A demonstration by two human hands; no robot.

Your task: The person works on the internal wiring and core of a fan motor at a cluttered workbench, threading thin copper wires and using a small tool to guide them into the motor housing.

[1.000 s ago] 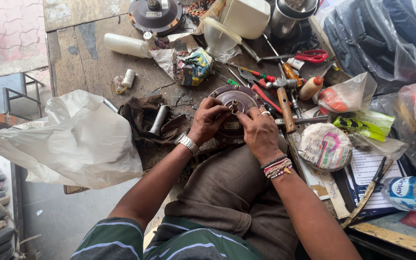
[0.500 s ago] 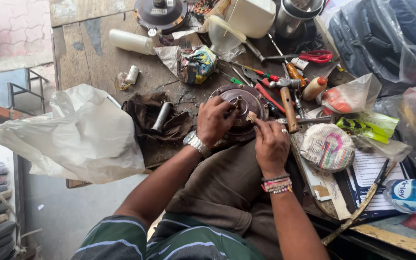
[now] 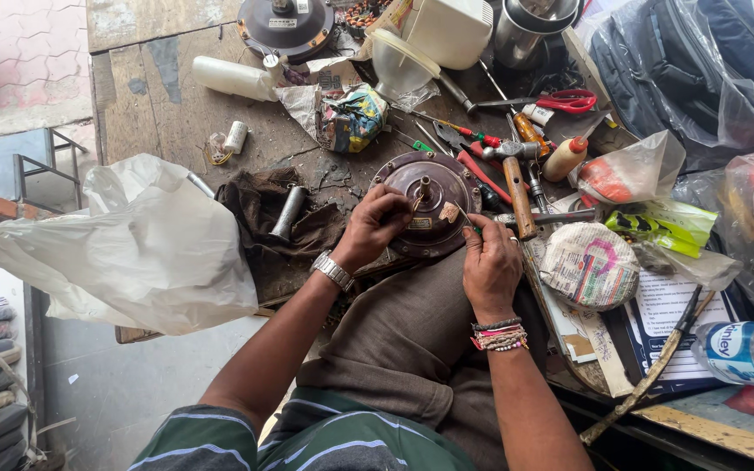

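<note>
Around the round brown motor housing [image 3: 430, 202]: its near rim hidden under left hand [image 3: 375, 225] & right hand [image 3: 489, 266], the thin item pinched by the right too small to tell, water bottle [image 3: 748, 349] far right cut by frame edge.

A worn wooden workbench [image 3: 133, 96] is lit by daylight. Reddish paving [image 3: 10, 61] is seen beyond it; grey concrete floor [image 3: 124, 392] lies below.

Wooden bench [image 3: 146, 105] — white bottle [image 3: 236, 78], scissors [image 3: 567, 101], hammer [image 3: 517, 181].
</note>
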